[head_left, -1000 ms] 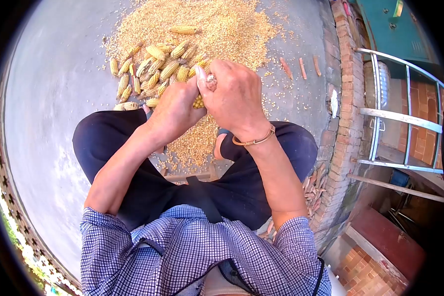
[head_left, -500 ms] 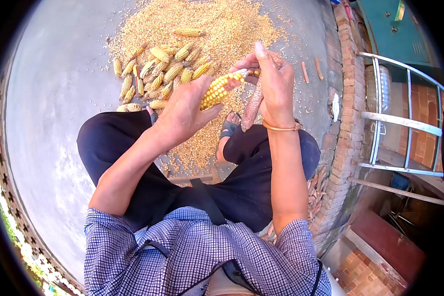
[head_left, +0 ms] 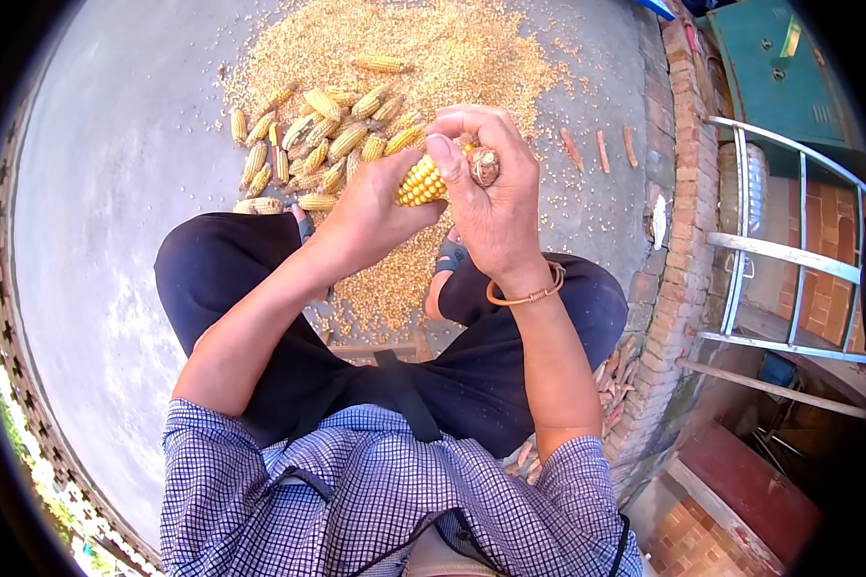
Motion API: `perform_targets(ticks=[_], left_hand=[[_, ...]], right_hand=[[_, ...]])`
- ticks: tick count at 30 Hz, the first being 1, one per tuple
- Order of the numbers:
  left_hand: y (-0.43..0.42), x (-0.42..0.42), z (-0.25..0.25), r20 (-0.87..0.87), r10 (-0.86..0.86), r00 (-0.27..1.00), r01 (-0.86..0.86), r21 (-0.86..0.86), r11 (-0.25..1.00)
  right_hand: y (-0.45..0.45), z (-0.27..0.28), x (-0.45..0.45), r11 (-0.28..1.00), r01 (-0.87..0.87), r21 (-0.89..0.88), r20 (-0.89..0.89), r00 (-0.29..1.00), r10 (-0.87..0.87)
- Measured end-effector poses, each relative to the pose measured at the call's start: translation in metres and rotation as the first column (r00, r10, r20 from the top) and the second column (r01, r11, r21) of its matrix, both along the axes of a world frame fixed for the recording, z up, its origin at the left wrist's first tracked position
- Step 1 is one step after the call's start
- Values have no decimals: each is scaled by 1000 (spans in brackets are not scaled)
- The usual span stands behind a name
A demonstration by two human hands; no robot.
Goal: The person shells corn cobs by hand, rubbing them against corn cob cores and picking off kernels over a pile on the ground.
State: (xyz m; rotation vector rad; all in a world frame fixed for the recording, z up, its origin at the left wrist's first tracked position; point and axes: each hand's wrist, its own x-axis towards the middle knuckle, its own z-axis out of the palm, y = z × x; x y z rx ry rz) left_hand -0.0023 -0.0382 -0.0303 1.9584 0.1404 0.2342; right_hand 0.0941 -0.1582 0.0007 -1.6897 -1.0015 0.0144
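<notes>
A partly stripped yellow corn cob (head_left: 420, 183) lies between my hands, above the gap between my knees. My left hand (head_left: 370, 207) is wrapped round its lower left end. My right hand (head_left: 491, 188) is closed round a bare reddish cob (head_left: 484, 166), whose end shows beside my thumb, and presses it against the upper right of the yellow cob. Beyond my hands, several unshelled cobs (head_left: 322, 104) lie in a heap at the near left edge of a wide spread of loose kernels (head_left: 443, 48). More kernels (head_left: 375, 293) lie between my feet.
Three bare cobs (head_left: 602, 151) lie on the grey floor (head_left: 96, 240) to the right. More bare cobs (head_left: 616, 385) are by my right knee, along a low brick edge (head_left: 685, 192). A metal rail (head_left: 789, 248) and a green cabinet (head_left: 775, 72) stand farther right.
My hands were together, parted to show the bare cob in my right hand, and have now come together again. My right hand has closed over the yellow cob's upper end.
</notes>
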Motion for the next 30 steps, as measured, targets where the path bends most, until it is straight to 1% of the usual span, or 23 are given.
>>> perform_targets(ticks=[1, 2, 4, 5, 8, 9, 12, 13, 15, 18, 20, 21, 22, 23, 24, 25, 28, 29, 30], left_hand=[[-1, -2, 1, -39, 35, 999, -28, 164, 986], [-3, -4, 2, -70, 75, 995, -48, 325, 945], [-5, 0, 0, -38, 126, 991, -84, 552, 830], [-7, 1, 0, -18, 148, 989, -101, 652, 751], [-13, 2, 11, 24, 93, 995, -77, 775, 628], [-13, 3, 13, 5, 79, 997, -52, 795, 604], [-15, 3, 15, -70, 146, 987, -61, 677, 734], [-14, 2, 16, -85, 154, 984, -70, 614, 786], [-11, 2, 18, -116, 170, 979, -95, 479, 873], [-4, 0, 9, -103, 107, 989, -80, 240, 967], [-2, 2, -11, -14, 36, 999, -36, 5, 999], [-1, 3, -16, 36, 9, 999, -5, -112, 994], [-1, 2, -4, -40, -15, 999, 2, -294, 956], [0, 0, 14, -110, -51, 993, -6, -466, 885], [1, -1, 26, -172, -98, 980, -31, -620, 784], [5, -1, 26, -255, -153, 955, -55, -659, 750], [10, -3, 15, -246, -252, 936, -99, -871, 481], [9, -2, 15, -250, -251, 935, -108, -875, 472], [9, -1, 14, -257, -250, 934, -107, -865, 490]], right_hand=[[2, 2, -6, 999, 24, -38, -77, 997, -27], [3, 1, -10, 996, 75, -38, -146, 986, -80], [8, -5, -17, 984, 174, -47, -285, 941, -180], [13, -15, -16, 974, 228, -4, -268, 938, -221], [18, -25, -14, 940, 336, -53, -505, 803, -315], [20, -17, -16, 919, 392, 34, -556, 772, -309], [22, -17, -5, 910, 389, 143, -565, 787, -247], [23, -18, -2, 905, 393, 161, -546, 800, -250], [26, -18, 0, 910, 392, 136, -565, 785, -254], [27, -12, 0, 932, 341, 125, -600, 774, -202], [22, -10, 1, 952, 282, 117, -625, 766, -149], [20, -10, 4, 964, 241, 112, -637, 762, -117], [18, -9, 8, 974, 200, 108, -649, 756, -84], [15, -6, 12, 982, 162, 102, -717, 695, -41], [12, -1, 16, 988, 122, 99, -780, 626, 0], [11, 1, 18, 992, 82, 100, -835, 549, 39], [14, -2, 11, 985, 47, 168, -861, 494, 124], [14, -8, 10, 980, 36, 194, -839, 523, 147], [13, -10, 8, 988, 37, 152, -798, 595, 100]])
